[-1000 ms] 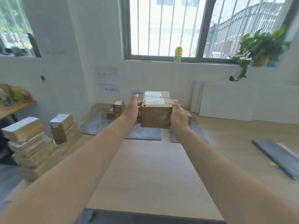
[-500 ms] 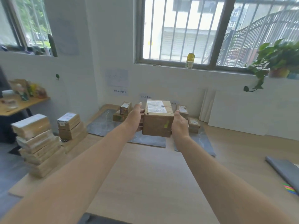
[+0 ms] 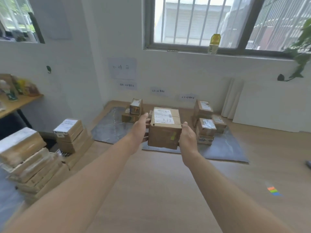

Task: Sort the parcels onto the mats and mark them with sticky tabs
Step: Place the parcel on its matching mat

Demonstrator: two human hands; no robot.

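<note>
The parcel (image 3: 165, 132) has come nearer to the grey mats (image 3: 109, 130) at frame centre; left hand (image 3: 140, 130) and right hand (image 3: 188, 138) grip its two sides.

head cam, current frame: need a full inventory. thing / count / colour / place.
held parcel: 1, brown, white label, yellow-green tab on its near face; in the air before the mats
parcels on left mat: at least 2, brown, stacked
parcels on right mat: about 5, brown, clustered
mats: at least 2, grey, table's far side
unsorted parcels: many, brown, two stacks at table's left
sticky tabs: 1 pad, multicolour, table's right
table: 1, light wood
bottle: 1, yellow, windowsill
plant: 1, green, upper right
paper signs: 4, white, wall
left hand: grips parcel's left side
right hand: grips its right side
</note>
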